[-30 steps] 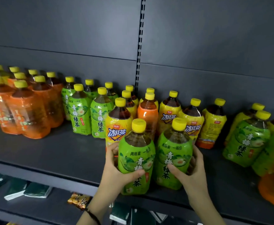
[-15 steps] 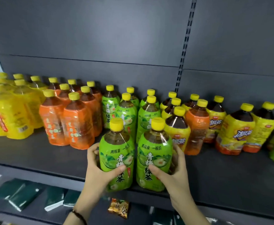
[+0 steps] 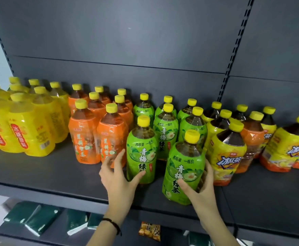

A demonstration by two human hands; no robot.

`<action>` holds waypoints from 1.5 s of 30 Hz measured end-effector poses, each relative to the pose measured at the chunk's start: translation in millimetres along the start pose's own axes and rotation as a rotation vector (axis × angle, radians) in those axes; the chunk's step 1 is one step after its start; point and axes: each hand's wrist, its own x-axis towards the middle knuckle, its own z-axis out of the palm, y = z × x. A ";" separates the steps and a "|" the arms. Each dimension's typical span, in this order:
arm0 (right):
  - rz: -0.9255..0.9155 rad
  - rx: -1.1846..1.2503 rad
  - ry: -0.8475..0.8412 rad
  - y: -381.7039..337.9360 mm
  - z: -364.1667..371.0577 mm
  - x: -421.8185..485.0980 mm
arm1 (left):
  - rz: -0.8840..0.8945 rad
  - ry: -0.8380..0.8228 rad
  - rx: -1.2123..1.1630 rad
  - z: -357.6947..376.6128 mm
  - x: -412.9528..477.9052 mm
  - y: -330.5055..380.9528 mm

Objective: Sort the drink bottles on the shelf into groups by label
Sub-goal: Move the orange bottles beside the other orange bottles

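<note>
Two green-label bottles stand at the shelf (image 3: pixel 38 176) front, ahead of the green group (image 3: pixel 166 125). The right hand (image 3: pixel 201 190) is wrapped around the right bottle (image 3: pixel 184 167); the left hand (image 3: pixel 116 176) is spread, thumb touching the left bottle (image 3: pixel 141 150). Judged step: placing them with the green group. Next: slide the right bottle back beside it. One orange bottle (image 3: pixel 253 139) sits among the yellow-label teas, right of the green group. Rear labels are hidden.
</note>
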 end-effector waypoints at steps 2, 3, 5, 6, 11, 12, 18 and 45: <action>0.010 -0.005 -0.012 1.9 -0.4 2.1 | -0.059 0.031 0.029 3.4 3.5 1.0; 0.016 -0.006 -0.019 2.7 -0.5 3.2 | -0.078 0.041 0.052 6.3 8.9 2.6; 0.022 -0.002 -0.036 3.4 0.9 6.4 | -0.108 0.049 0.102 11.4 21.9 4.5; 0.020 -0.004 -0.042 3.8 1.5 7.9 | -0.132 0.048 0.117 13.4 27.5 4.0; 0.034 0.000 -0.064 4.6 6.3 12.4 | -0.254 0.124 0.130 23.6 45.2 -9.1; 0.034 -0.001 -0.067 5.5 7.3 12.7 | -0.258 0.138 0.138 25.6 46.3 -10.4; 0.040 0.001 -0.101 9.2 25.5 16.7 | -0.279 0.190 0.084 30.2 38.7 -7.9; 0.029 -0.297 -0.037 12.4 123.3 53.7 | -0.050 -0.243 -0.345 -14.1 49.6 -11.9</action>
